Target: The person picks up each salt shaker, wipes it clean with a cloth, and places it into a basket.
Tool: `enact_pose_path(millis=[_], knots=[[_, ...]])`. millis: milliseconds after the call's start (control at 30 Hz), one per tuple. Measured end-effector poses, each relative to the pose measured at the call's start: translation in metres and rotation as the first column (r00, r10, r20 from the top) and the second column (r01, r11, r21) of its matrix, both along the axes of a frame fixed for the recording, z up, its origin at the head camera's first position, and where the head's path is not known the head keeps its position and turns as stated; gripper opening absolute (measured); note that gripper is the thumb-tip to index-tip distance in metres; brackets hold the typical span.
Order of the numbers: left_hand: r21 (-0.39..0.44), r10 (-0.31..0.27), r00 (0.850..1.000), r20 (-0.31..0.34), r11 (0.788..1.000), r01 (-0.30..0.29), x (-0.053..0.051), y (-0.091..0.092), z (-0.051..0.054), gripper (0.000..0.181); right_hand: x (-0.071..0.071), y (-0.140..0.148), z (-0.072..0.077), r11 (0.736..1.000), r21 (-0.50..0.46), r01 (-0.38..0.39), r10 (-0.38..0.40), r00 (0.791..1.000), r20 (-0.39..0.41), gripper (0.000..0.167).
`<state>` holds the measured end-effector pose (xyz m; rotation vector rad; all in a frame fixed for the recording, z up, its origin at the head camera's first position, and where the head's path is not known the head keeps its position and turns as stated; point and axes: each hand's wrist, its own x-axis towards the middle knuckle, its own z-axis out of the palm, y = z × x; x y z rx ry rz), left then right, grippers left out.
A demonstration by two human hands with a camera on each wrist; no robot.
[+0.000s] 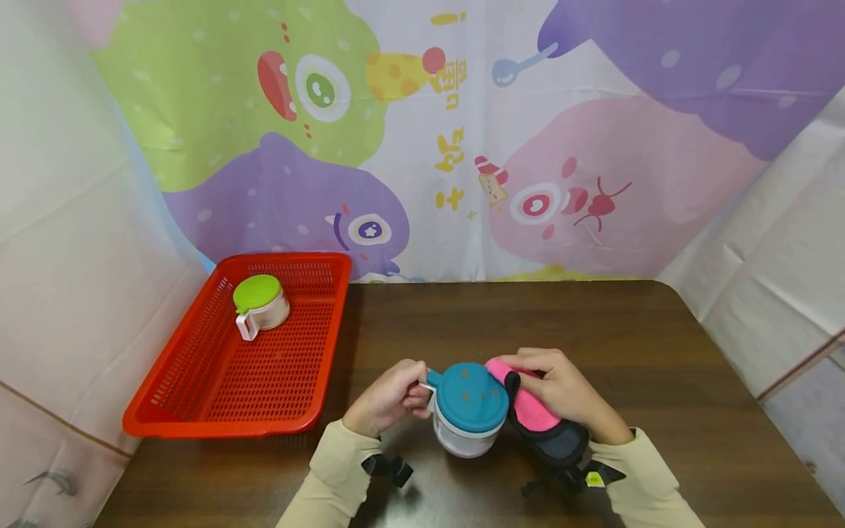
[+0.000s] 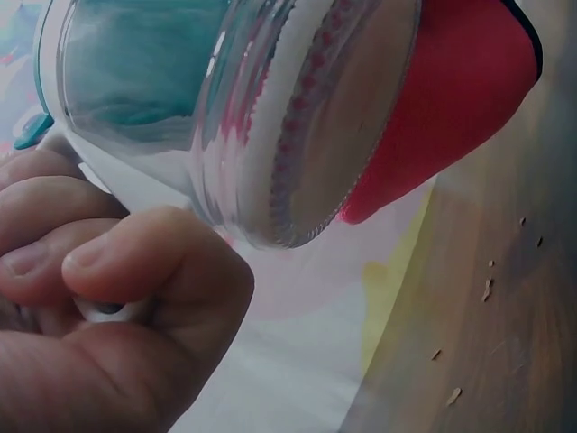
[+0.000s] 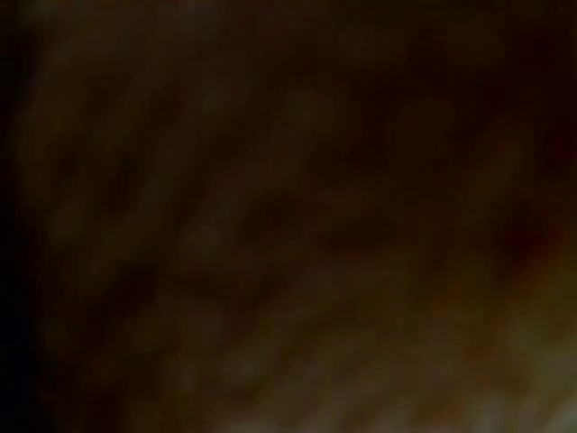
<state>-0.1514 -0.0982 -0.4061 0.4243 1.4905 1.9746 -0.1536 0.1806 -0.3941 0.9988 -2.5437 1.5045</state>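
Note:
My left hand (image 1: 392,398) grips the white handle of a clear seasoning jar (image 1: 467,438) with a teal lid (image 1: 472,396). Small brown specks lie on the lid. In the left wrist view, the fingers (image 2: 144,262) curl round the handle, and the jar's underside shows, held off the table. Against the jar's right side is a pink cloth with dark edging (image 1: 536,408), which my right hand (image 1: 561,385) holds between thumb and fingers. The right wrist view is too dark to make anything out.
A red plastic basket (image 1: 227,431) stands on the left of the brown table (image 1: 627,330). Inside it sits another jar (image 1: 269,314) with a green lid (image 1: 257,292). Several brown crumbs (image 2: 453,396) lie on the table. A cartoon-print curtain (image 1: 455,242) hangs behind.

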Motion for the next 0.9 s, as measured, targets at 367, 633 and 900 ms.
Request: enact_pose_path(millis=[367,633,900], knots=[[-0.004,-0.070,0.998,-0.009,0.998,0.069,-0.002,0.002,0.001,0.032,-0.007,-0.002,0.002,0.996,0.013,-0.085,0.086,0.994,-0.065,0.028],[0.036,-0.165,0.986,-0.032,0.985,0.166,-0.001,0.002,0.004,0.030,-0.008,-0.013,0.010,0.989,0.066,-0.129,0.135,0.987,-0.085,0.027],[0.036,-0.186,0.980,-0.066,0.981,0.189,-0.001,0.002,0.004,0.032,-0.012,-0.017,0.016,0.982,0.142,-0.127,0.144,0.982,-0.123,0.027]])
